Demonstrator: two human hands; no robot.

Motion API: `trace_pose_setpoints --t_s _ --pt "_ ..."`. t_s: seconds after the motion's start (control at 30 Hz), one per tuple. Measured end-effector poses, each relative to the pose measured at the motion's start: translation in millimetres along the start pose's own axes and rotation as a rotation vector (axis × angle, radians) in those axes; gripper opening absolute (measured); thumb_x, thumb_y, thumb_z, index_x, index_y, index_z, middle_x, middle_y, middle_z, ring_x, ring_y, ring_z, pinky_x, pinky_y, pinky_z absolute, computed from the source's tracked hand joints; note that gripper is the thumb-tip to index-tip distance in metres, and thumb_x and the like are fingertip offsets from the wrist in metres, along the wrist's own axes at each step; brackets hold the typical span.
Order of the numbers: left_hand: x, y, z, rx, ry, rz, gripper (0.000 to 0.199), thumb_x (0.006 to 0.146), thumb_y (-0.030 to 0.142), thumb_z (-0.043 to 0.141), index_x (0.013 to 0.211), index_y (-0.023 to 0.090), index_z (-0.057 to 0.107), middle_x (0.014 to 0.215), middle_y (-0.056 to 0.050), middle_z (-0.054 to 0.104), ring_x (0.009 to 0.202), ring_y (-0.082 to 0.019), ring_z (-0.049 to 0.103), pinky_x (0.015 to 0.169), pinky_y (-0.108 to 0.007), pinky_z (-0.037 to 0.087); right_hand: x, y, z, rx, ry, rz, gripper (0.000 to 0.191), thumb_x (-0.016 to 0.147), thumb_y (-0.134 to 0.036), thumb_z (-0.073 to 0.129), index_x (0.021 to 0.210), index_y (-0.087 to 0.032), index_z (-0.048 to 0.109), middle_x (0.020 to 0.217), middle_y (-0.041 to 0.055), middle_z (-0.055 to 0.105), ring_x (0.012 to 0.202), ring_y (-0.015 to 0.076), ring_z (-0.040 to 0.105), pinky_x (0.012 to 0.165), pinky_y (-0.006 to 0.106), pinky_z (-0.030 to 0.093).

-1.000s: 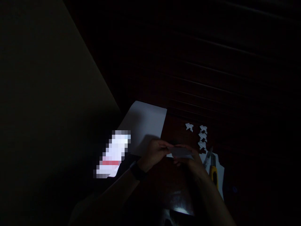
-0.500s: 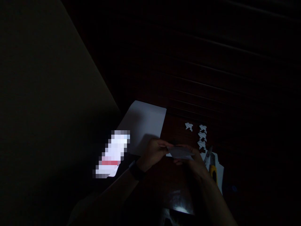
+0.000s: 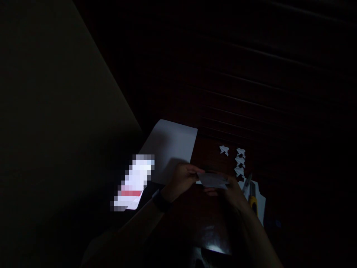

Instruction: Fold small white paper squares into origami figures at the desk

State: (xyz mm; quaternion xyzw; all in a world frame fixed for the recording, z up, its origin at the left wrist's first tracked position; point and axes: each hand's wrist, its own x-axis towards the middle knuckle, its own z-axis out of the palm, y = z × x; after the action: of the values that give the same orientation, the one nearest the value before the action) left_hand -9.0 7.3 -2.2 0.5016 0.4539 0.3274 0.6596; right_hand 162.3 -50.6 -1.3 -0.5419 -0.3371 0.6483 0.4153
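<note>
Between my two hands is a small piece of white paper (image 3: 213, 180), held a little above the dark table. My left hand (image 3: 182, 178), with a dark band at the wrist, pinches its left end between thumb and fingers. At the right end my right hand (image 3: 232, 191) grips the same paper, some fingers passing beneath and behind it. Whether the paper has folds is hard to make out in the dim light. Beyond my right hand lie several small folded white paper figures (image 3: 240, 162), and one more paper figure (image 3: 224, 150) sits apart to their left.
A large white sheet (image 3: 174, 143) lies at the back left. Left of my left hand glows a blurred, lit screen (image 3: 135, 182). A yellow utility knife (image 3: 253, 203) and a slim pointed tool (image 3: 247, 183) rest on white paper (image 3: 261, 206) at the right. A wall (image 3: 55, 93) rises on the left.
The paper in my hands has tilted slightly, showing more of its face, and my right fingers have shifted a little beneath it. Everything else stays in place.
</note>
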Motion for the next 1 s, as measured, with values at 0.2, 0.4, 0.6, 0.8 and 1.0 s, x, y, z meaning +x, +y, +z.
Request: trace_pose_setpoints --t_s 0.2,0.4,0.6,0.8,1.0 --pt "0.5 1.6 -2.4 0.030 0.002 -0.018 0.019 0.061 0.009 0.065 0.077 0.015 0.071 0.075 -0.005 0.070 0.066 -0.016 0.064 0.058 -0.024 0.049 2.1 4.0 -3.1 -0.046 0.073 -0.069 0.054 0.058 -0.023 0.077 0.108 -0.019 0.058 0.092 0.0073 0.070 0.069 0.0227 0.068 0.061 0.033 0.056" --pt "-1.3 -2.2 -2.9 -0.059 -0.087 -0.038 0.043 0.066 0.024 0.069 0.106 0.014 0.061 0.085 -0.008 0.068 0.067 -0.015 0.063 0.055 -0.024 0.050 5.9 7.3 -3.1 -0.017 0.170 -0.082 0.049 0.062 -0.030 0.076 0.105 -0.016 0.056 0.077 0.0050 0.070 0.058 0.0193 0.066 0.052 0.030 0.055" --pt "-5.5 -3.4 -2.9 -0.112 -0.213 -0.107 0.057 0.063 0.028 0.074 0.114 0.013 0.054 0.090 -0.011 0.066 0.067 -0.016 0.064 0.057 -0.026 0.051 4.6 9.9 -4.9 0.001 0.099 -0.072 0.046 0.063 -0.030 0.076 0.101 -0.015 0.055 0.071 0.0050 0.068 0.058 0.0208 0.066 0.050 0.029 0.054" --pt "-7.5 -0.2 -2.3 -0.092 -0.250 -0.117 0.051 0.062 0.023 0.073 0.110 0.013 0.057 0.090 -0.010 0.067 0.071 -0.017 0.064 0.057 -0.025 0.049 5.6 13.0 -3.4 -0.008 0.104 -0.063 0.037 0.067 -0.030 0.073 0.096 -0.015 0.054 0.066 0.0041 0.067 0.053 0.0190 0.065 0.048 0.028 0.053" --pt "-7.7 -3.1 2.4 -0.101 -0.233 -0.069 0.056 0.059 0.024 0.076 0.110 0.014 0.058 0.097 -0.011 0.065 0.076 -0.019 0.063 0.060 -0.026 0.049 6.9 15.5 -3.6 -0.045 0.123 -0.083 0.036 0.069 -0.030 0.071 0.099 -0.016 0.056 0.063 0.0024 0.067 0.050 0.0169 0.063 0.047 0.025 0.051"
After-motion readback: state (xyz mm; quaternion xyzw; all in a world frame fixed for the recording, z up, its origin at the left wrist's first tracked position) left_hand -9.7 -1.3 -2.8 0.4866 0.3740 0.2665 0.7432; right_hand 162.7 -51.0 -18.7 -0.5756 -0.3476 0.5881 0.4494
